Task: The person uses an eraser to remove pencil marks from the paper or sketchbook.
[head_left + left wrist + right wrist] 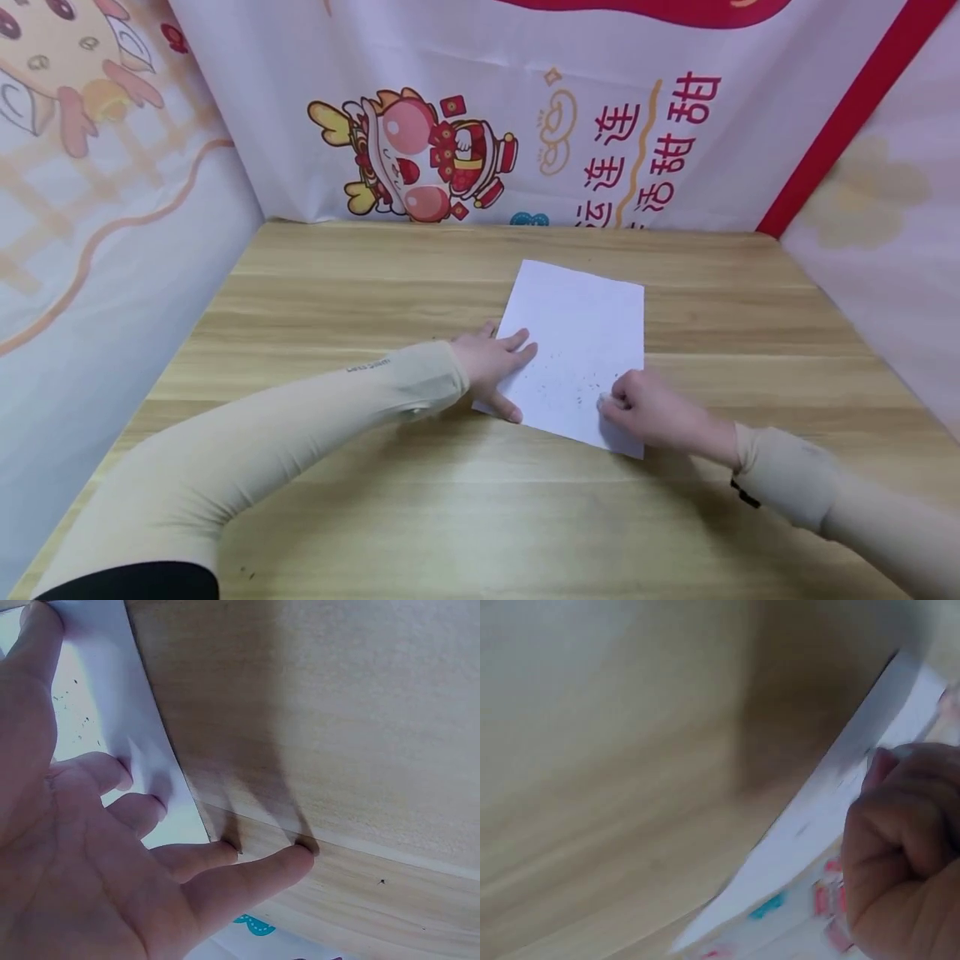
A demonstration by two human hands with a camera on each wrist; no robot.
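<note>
A white sheet of paper [573, 321] lies on the wooden table, with dark crumbs [580, 390] scattered over its lower half. Spread across the sheet's left edge is my left hand [487, 364]; in the left wrist view its fingers are extended, some over the paper and two reaching onto the wood. My right hand [658, 410] is over the lower right part of the sheet, its fingers curled. It pinches a small white eraser [603, 401], mostly hidden by the fingers. The right wrist view is blurred and shows the curled fingers [900, 825] above the paper.
The wooden table [360, 292] extends around the sheet on all sides. A few dark specks [247, 573] lie near its front left. Behind it hangs a printed cloth [262, 100] with a cartoon figure and red writing; more printed cloth hangs at both sides.
</note>
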